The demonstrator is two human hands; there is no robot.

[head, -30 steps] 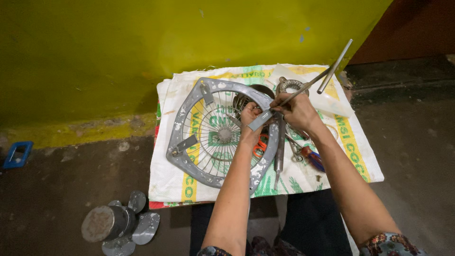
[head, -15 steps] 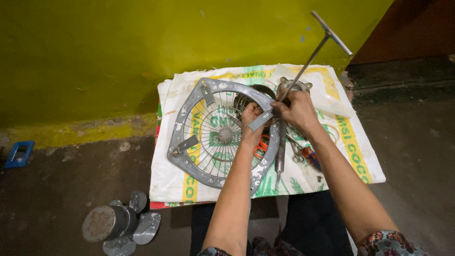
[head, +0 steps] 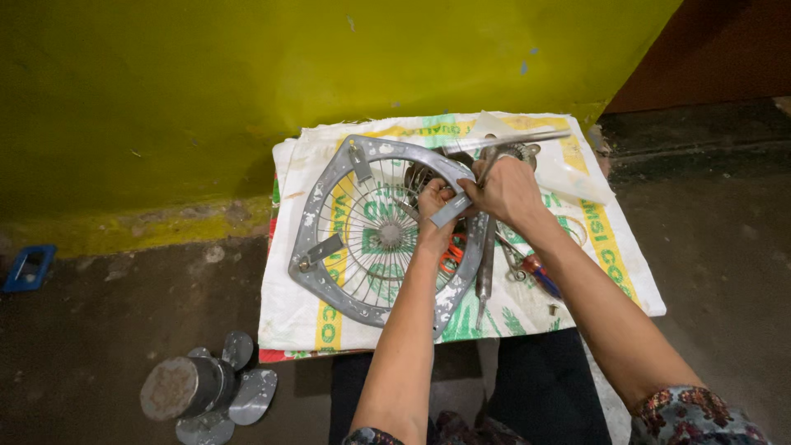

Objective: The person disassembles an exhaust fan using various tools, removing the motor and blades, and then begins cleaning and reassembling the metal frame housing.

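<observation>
On the sack near the wall, the left hand clenches the motor behind the stiff, light-looking wire guard, best gripped by its rim, while the right hand grasps a slim metal T-wrench.

Dim, even light; sharp centre, dark corners, slight wide-angle bend.

A dark concrete floor is carrying a spread woven sack, a grey fan blade hub and a blue object.
</observation>
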